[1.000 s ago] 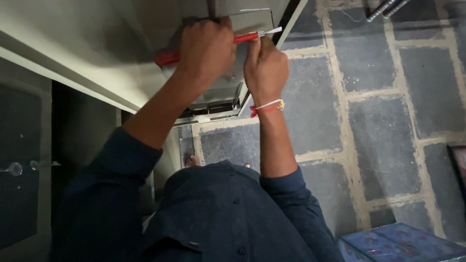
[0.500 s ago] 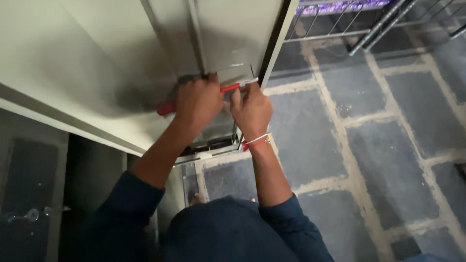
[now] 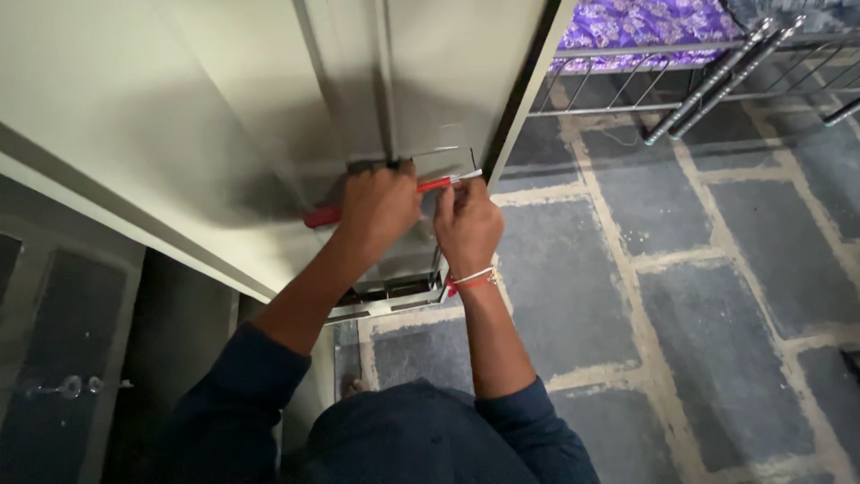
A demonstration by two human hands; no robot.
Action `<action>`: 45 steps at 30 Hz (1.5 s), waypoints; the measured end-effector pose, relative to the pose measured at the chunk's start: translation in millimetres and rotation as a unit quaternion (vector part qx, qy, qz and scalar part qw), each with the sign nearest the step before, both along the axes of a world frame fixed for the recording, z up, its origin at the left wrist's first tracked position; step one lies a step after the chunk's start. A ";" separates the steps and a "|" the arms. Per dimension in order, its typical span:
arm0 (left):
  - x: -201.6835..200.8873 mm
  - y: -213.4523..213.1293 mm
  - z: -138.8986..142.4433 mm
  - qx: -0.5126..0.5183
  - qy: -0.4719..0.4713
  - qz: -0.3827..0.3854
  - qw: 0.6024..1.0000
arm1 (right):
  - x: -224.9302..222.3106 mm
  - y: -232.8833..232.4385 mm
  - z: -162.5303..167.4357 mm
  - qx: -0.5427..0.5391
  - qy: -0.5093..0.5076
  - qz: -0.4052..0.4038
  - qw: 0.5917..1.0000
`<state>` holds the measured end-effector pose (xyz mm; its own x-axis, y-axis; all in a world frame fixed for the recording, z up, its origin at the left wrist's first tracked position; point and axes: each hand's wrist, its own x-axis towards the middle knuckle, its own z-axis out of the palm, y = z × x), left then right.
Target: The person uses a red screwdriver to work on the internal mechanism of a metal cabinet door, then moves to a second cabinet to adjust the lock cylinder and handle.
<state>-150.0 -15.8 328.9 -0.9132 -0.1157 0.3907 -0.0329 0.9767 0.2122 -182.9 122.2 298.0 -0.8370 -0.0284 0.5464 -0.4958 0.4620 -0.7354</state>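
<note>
A red-handled screwdriver (image 3: 376, 202), at frame centre, lies against a pale metal cabinet door (image 3: 224, 134); the left hand (image 3: 381, 211) is clenched around its handle, the right hand (image 3: 466, 224) pinching near its tip. Grey stone floor (image 3: 717, 296) fills the right; a metal rack (image 3: 717, 63) crosses upper right.

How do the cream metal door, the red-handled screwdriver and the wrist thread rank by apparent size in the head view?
1. Cream metal door, by far the largest.
2. Red-handled screwdriver, gripped in the left hand with the right hand near its tip.
3. Wrist thread, smallest.
All lie at similar depth, so the ranking holds.
</note>
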 end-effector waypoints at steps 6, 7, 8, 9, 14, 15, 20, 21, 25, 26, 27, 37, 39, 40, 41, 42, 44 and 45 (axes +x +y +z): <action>-1.4 -0.4 -3.3 0.019 -0.030 0.000 0.999 | -8.9 4.9 -17.4 0.100 0.033 -0.043 0.994; -0.6 -1.3 -4.5 0.015 -0.027 -0.002 1.000 | -13.2 9.9 -29.1 0.080 -0.014 0.000 0.997; 0.4 -2.3 -5.4 0.011 -0.024 -0.005 1.000 | -18.8 18.4 -43.8 0.059 -0.060 0.043 0.995; 0.8 -2.8 -5.9 0.008 -0.020 -0.008 1.000 | -25.4 28.2 -61.4 0.039 -0.105 0.087 0.990; 5.1 1.1 -4.5 0.000 -0.020 0.020 1.000 | -40.6 94.7 -174.8 -0.164 -0.341 0.288 0.880; 8.1 2.1 -4.4 -0.003 -0.010 0.031 0.999 | -35.5 107.0 -195.4 -0.214 -0.428 0.319 0.818; 53.5 -2.8 -32.8 0.073 0.052 0.006 0.996 | 39.8 147.5 -254.6 -0.193 -0.545 0.305 0.757; 68.0 -6.2 -46.7 0.101 0.079 -0.015 0.992 | 55.7 149.9 -258.8 -0.182 -0.566 0.300 0.746; 104.4 6.4 -131.2 0.308 0.146 -0.076 0.937 | 86.9 145.1 -271.2 -0.099 -0.634 0.251 0.725; 111.1 11.1 -155.4 0.386 0.089 -0.066 0.916 | 87.4 142.2 -275.5 -0.064 -0.631 0.238 0.736; 114.7 15.1 -179.0 0.513 0.042 -0.024 0.857 | 86.2 139.2 -280.1 -0.028 -0.627 0.227 0.745; 61.9 29.2 -288.1 0.918 0.003 0.041 0.394 | 50.6 117.7 -255.8 -0.207 -0.652 0.220 0.696; 46.5 33.6 -283.8 0.935 -0.017 0.020 0.354 | 50.6 118.0 -247.0 -0.196 -0.627 0.215 0.723; 39.9 35.9 -281.8 0.937 -0.013 -0.005 0.349 | 52.4 120.7 -245.4 -0.187 -0.621 0.209 0.733; 33.9 37.7 -279.3 0.938 -0.007 -0.032 0.345 | 53.7 124.4 -246.3 -0.177 -0.613 0.204 0.742; 28.8 40.6 -275.5 0.944 0.002 -0.067 0.322 | 56.2 130.6 -248.9 -0.168 -0.606 0.198 0.751; 22.1 45.0 -269.2 0.952 0.021 -0.136 0.275 | 59.9 147.0 -258.9 -0.140 -0.598 0.182 0.768; 20.2 46.5 -266.8 0.951 0.037 -0.115 0.284 | 60.2 156.4 -264.9 -0.126 -0.592 0.175 0.776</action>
